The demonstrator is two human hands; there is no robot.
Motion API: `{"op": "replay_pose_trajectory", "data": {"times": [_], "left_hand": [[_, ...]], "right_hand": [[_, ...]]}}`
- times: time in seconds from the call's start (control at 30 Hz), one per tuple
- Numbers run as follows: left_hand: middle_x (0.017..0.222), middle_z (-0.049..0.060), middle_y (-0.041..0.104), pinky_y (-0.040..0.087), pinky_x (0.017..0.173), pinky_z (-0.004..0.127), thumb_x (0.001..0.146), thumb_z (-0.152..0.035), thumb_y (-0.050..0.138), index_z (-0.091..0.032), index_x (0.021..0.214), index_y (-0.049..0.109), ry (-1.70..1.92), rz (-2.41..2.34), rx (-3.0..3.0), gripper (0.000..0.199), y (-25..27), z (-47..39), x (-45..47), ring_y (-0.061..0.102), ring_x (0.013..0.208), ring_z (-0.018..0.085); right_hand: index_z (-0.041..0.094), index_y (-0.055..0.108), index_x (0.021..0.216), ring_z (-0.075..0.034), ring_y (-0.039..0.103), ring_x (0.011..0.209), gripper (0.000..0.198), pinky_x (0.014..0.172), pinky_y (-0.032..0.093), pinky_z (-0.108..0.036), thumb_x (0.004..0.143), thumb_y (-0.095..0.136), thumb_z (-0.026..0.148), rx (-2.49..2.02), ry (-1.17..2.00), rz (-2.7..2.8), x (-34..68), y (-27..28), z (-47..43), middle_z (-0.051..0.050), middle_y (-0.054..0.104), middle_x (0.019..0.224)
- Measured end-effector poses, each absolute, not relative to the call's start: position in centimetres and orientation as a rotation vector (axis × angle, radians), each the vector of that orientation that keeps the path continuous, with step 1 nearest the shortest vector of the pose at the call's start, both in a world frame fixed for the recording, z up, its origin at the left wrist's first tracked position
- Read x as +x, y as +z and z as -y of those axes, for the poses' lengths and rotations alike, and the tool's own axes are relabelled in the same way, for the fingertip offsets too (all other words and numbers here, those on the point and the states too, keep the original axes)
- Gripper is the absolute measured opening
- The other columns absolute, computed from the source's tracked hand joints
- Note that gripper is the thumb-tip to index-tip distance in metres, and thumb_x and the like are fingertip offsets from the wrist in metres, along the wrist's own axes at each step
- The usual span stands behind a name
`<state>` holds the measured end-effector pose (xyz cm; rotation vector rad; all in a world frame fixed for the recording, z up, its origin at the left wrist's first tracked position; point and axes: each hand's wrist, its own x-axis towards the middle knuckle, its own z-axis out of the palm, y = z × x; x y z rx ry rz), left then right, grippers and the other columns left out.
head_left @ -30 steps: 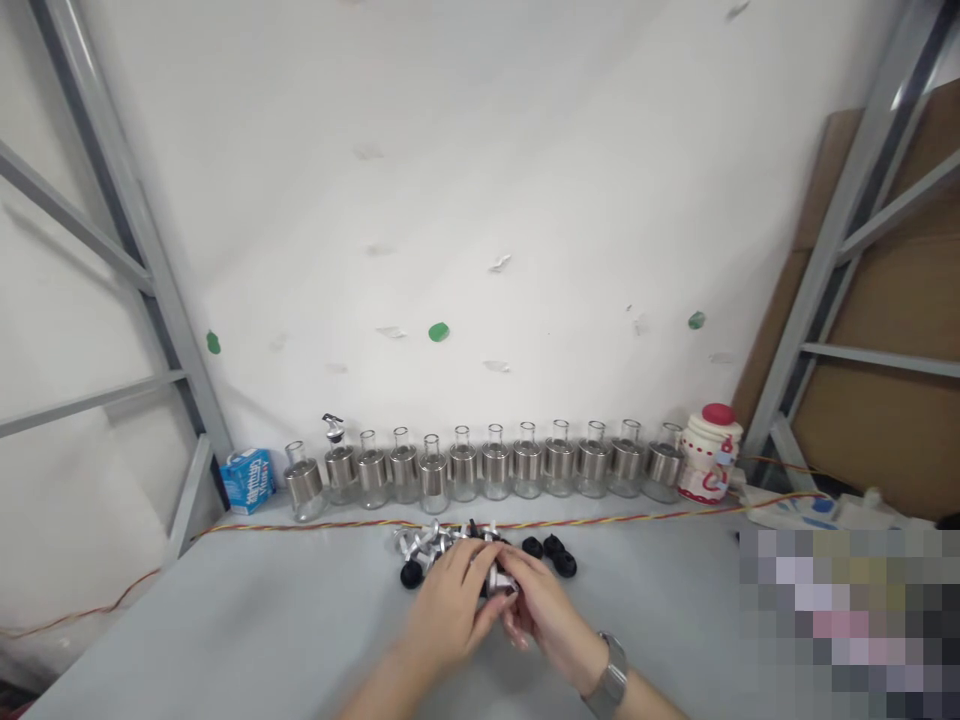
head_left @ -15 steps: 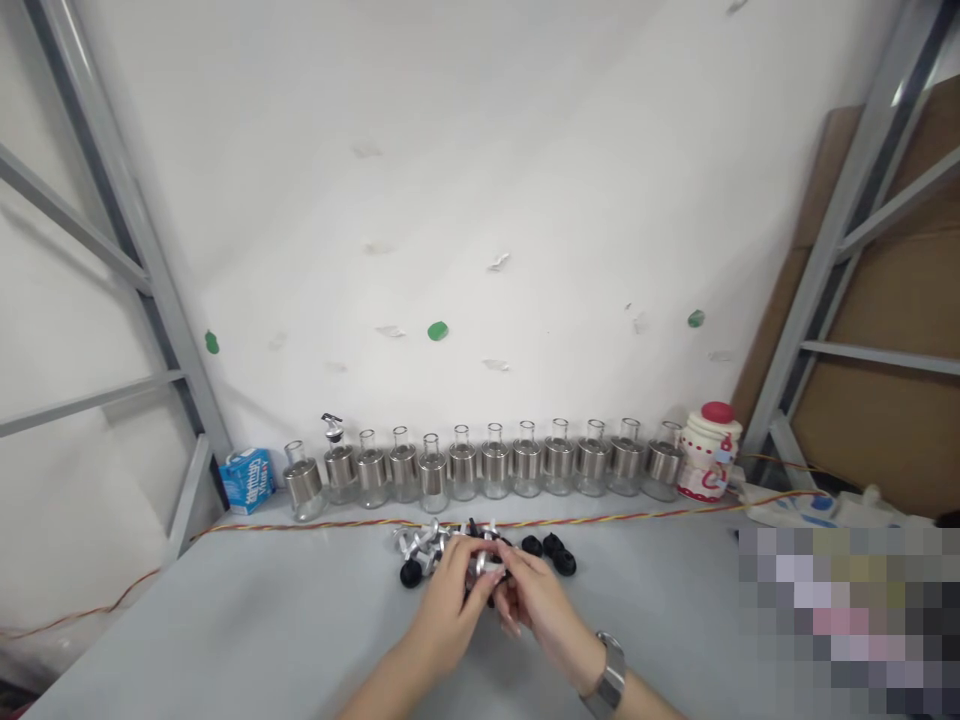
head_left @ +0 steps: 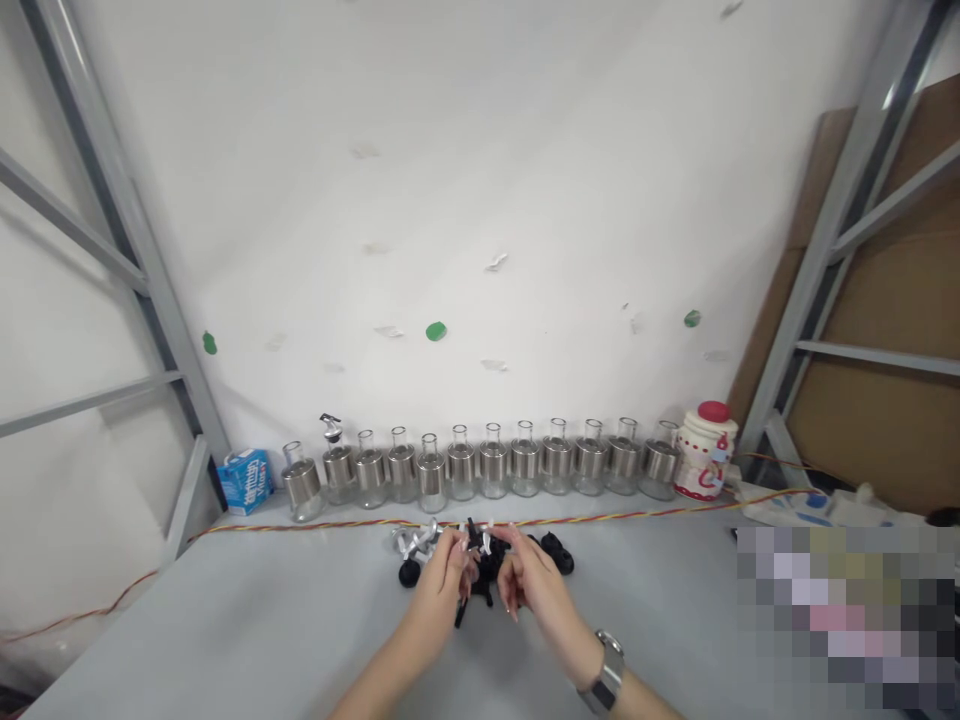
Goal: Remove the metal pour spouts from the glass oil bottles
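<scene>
My left hand (head_left: 437,585) is closed at the pile, its fingertips pinching a slim black part (head_left: 459,614) whose end sticks out below them. To its right, my right hand (head_left: 536,585) has the index finger stretched towards a small silver piece (head_left: 487,543); its other fingers are loosely curled, and I see nothing held. Black parts (head_left: 489,572) lie between the two hands, partly covered. Silver pourer spouts (head_left: 416,541) are heaped behind my left hand. A round black piece (head_left: 409,573) sits left of the heap, and more black pieces (head_left: 556,552) lie behind my right hand.
Several glass bottles with metal sleeves (head_left: 493,465) stand along the wall. One bottle (head_left: 340,470) near the left end carries a pourer. A blue carton (head_left: 246,481) and a white jar with red lid (head_left: 705,452) flank the row. A twisted cable (head_left: 600,517) crosses the grey table (head_left: 247,620).
My hands have drawn apart from touching fingertips. The left hand turned upright with the black part in it; the right hand's index finger straightened. More of the black parts now shows between them.
</scene>
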<state>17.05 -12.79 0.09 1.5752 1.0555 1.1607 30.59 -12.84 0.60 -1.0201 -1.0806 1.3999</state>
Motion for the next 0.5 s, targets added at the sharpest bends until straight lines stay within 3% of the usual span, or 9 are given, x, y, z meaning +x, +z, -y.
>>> {"op": "replay_pose_trajectory", "data": {"times": [0.17,0.37,0.5], "left_hand": [[0.057,-0.006,0.042,0.034,0.052,0.020,0.081,-0.050,0.036,-0.020,0.077,0.041,1.227,-1.027,1.511,0.031,-0.2,12.2,17.1,0.041,0.052,0.008],[0.051,-0.009,0.040,0.024,0.037,0.018,0.073,-0.060,0.038,-0.021,0.080,0.044,1.198,-1.142,1.242,0.040,-0.2,11.6,16.8,0.032,0.039,0.007],[0.045,-0.009,0.038,0.021,0.035,0.019,0.070,-0.061,0.041,-0.018,0.076,0.051,1.147,-1.173,1.272,0.044,-0.4,11.4,16.7,0.030,0.035,0.007]], "right_hand": [[0.013,0.050,0.095,-0.009,0.039,0.031,0.057,0.032,0.031,-0.019,0.068,0.042,0.063,-1.020,1.366,1.063,30.6,0.3,12.8,0.007,0.045,0.037],[0.019,0.044,0.079,-0.008,0.035,0.032,0.036,0.032,0.027,-0.018,0.069,0.050,0.053,-1.040,1.294,1.227,30.4,-0.1,13.0,0.010,0.041,0.037],[0.021,0.043,0.076,-0.006,0.037,0.039,0.025,0.038,0.029,-0.017,0.073,0.054,0.043,-1.020,1.217,1.449,30.2,-0.2,13.9,0.009,0.041,0.048]]}}
